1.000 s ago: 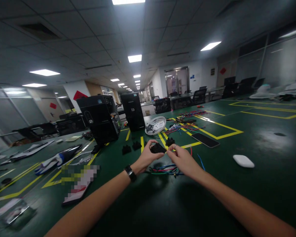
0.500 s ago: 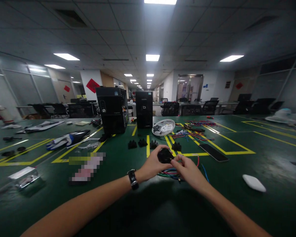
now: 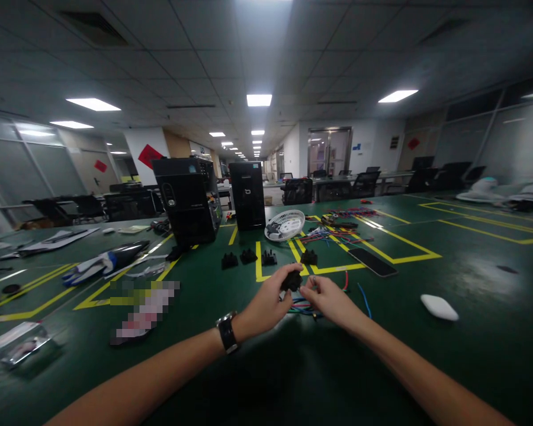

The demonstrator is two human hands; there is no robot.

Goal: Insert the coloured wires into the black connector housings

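Observation:
Just above the table, my left hand (image 3: 266,303) is closed around a small black plastic part (image 3: 292,280), its thumb below and fingers above. My right hand (image 3: 331,299) meets that part from the right with thumb and forefinger pinched; whatever lies between these fingertips is too small to make out. Below both hands lies a bundle of coloured wires (image 3: 301,306), partly covered by them. Beyond them stand several black pronged pieces, among them a left one (image 3: 229,260), a middle one (image 3: 269,257) and a right one (image 3: 309,257).
Two black computer towers (image 3: 184,204) stand at the back beside a white round basket (image 3: 285,226). To the right are a phone (image 3: 372,262), a white rounded object (image 3: 439,307) and loose wires (image 3: 333,235). A clear box (image 3: 21,343) and a blue-white bundle (image 3: 102,265) lie left.
The view has swung right and then partly back left. In my left hand the black part has turned, showing a different side. My right hand stays pinched beside it.

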